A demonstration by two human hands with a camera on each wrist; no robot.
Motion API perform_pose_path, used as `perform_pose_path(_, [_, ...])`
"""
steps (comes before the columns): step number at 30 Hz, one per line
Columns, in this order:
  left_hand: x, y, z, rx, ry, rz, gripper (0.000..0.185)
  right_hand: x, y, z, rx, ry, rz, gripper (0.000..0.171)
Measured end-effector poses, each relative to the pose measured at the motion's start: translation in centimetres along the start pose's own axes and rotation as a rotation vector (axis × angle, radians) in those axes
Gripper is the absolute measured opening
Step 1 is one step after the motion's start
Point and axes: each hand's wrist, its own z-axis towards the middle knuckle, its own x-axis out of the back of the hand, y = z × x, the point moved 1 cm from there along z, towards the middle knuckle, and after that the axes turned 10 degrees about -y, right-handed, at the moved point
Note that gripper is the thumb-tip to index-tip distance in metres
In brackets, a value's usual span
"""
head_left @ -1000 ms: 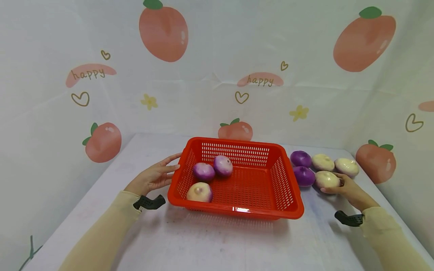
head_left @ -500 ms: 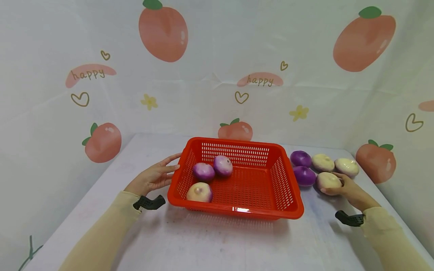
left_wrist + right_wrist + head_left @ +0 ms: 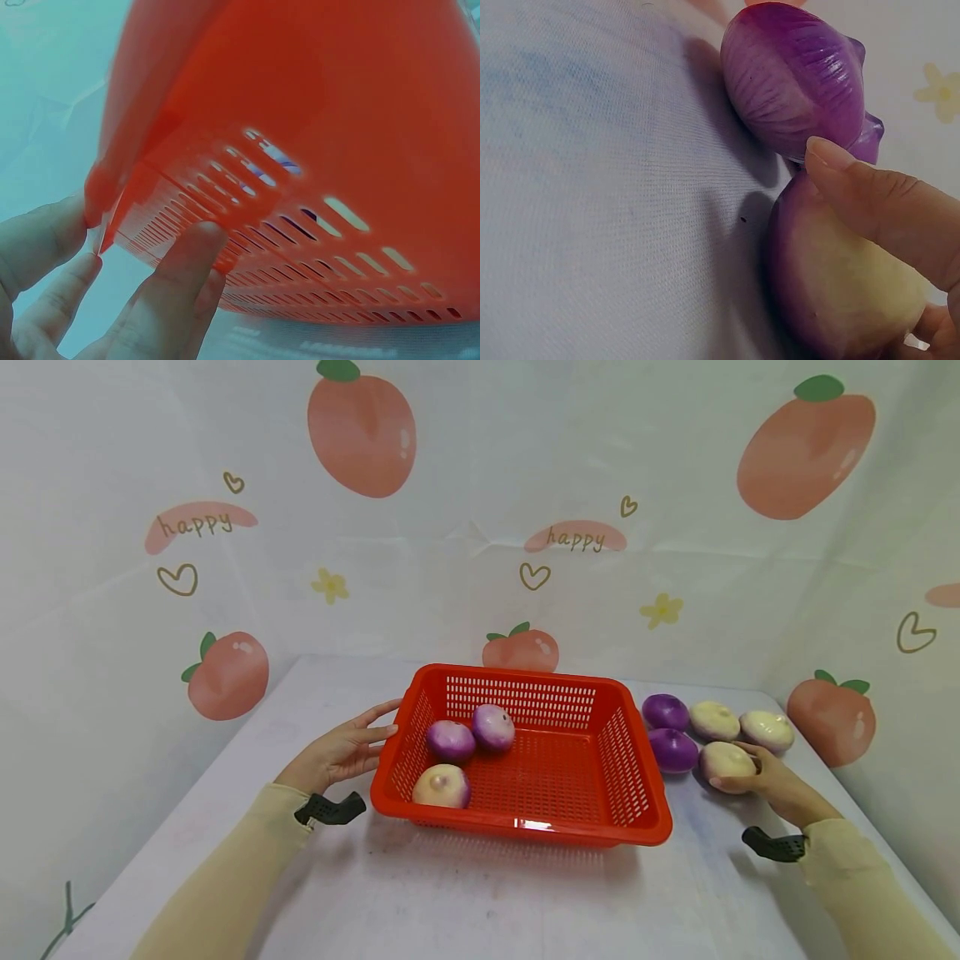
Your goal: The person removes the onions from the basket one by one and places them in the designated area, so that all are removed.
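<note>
Closest to us, two pale sleeves run up from the bottom corners of the white table point(image 3: 480, 902). On the right, the right hand point(image 3: 772, 785) has its fingers curled round a cream onion point(image 3: 723, 760), thumb pressed along its side; the wrist view shows that onion point(image 3: 840, 292) low at the table, though whether it touches the cloth I cannot tell. It sits to the right of the red basket point(image 3: 645, 827), at the near end of the group of onions outside it. Just beside it lies a purple onion point(image 3: 672, 750), seen close up in the wrist view point(image 3: 795, 79), the two nearly touching.

Over on the left, the left hand point(image 3: 341, 752) is spread, straight fingers laid against the basket's left wall; the wrist view shows fingertips point(image 3: 199, 244) on the slotted side point(image 3: 315, 150).

Inside the basket, a cream-and-purple onion point(image 3: 441, 786) sits near the front left corner, with two pale purple onions point(image 3: 451, 739) point(image 3: 492, 727) behind it, side by side.

Further back on the right, another purple onion point(image 3: 665, 711) and two cream onions point(image 3: 714, 719) point(image 3: 767, 729) line up along the table's far edge. Behind everything hangs a backdrop point(image 3: 480, 527) printed with peaches and hearts.
</note>
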Motion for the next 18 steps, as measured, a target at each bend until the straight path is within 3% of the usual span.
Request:
perform_pose_path(12, [0.1,-0.2,0.2,0.001,-0.002,-0.024,0.062,0.6,-0.2,-0.5,0.038,-0.017,0.006,0.1])
perform_pose_path(15, [0.1,-0.2,0.2,0.002,-0.003,-0.019,0.063,1.5,-1.3,-0.8,0.087,-0.007,0.044,0.097])
perform_pose_path(18, [0.2,-0.1,0.2,0.002,0.002,-0.002,0.064,2.4,-3.9,-0.9,0.125,0.011,0.053,0.091])
